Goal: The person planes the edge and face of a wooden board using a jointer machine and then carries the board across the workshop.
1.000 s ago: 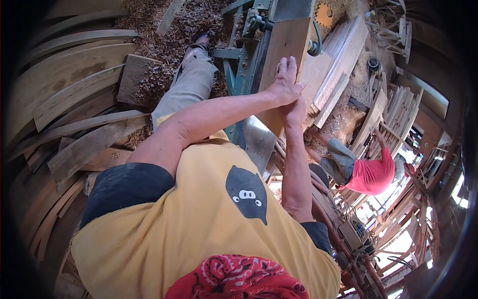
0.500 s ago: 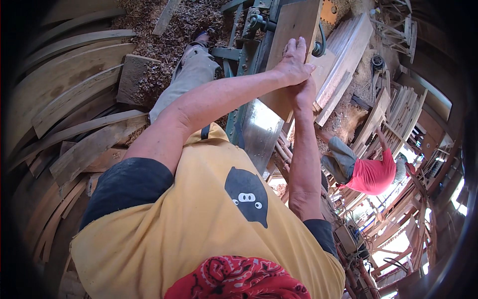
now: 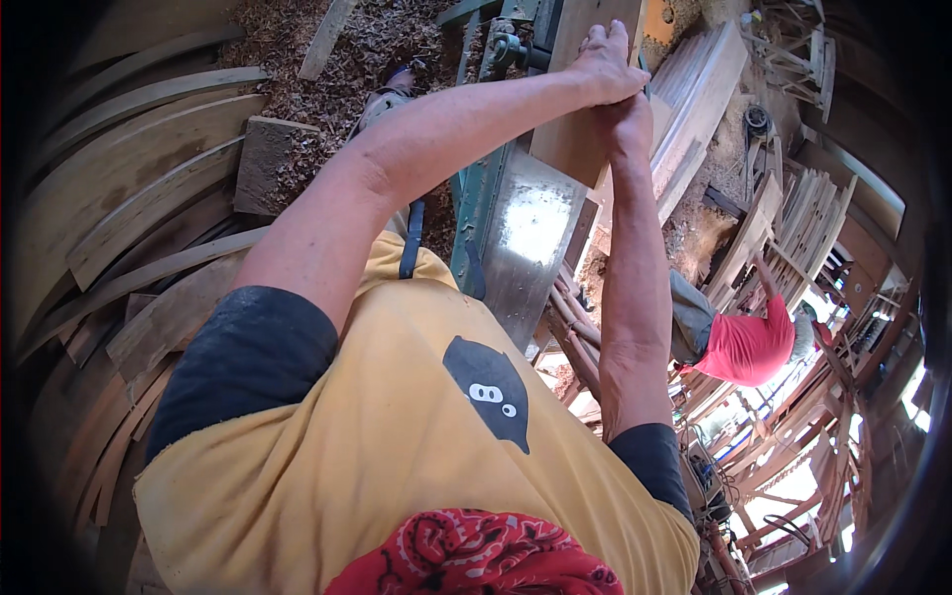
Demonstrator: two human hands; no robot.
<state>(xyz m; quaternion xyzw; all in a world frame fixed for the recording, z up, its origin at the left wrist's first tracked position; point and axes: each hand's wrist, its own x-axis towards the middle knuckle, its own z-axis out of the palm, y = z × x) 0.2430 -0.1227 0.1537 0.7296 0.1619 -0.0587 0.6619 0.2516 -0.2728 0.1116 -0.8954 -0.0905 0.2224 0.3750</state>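
My left hand lies on a long wooden board near the top centre, fingers stretched out over its face. Just beneath it, my right hand is at the board's right side, its fingers mostly hidden by the left hand. The board rests on a green machine with a shiny metal bed, bare behind the board's near end. A dark fitting with a knob sticks out beside the board's left edge.
Curved planks and wood shavings lie at left. At right are stacked boards, more planks and a co-worker in a red shirt, bent over with an arm on the wood. Pipes and cables run along the lower right.
Both my hands and the board have moved forward along the machine, toward the top of the view, uncovering more metal bed. My arms are more extended.
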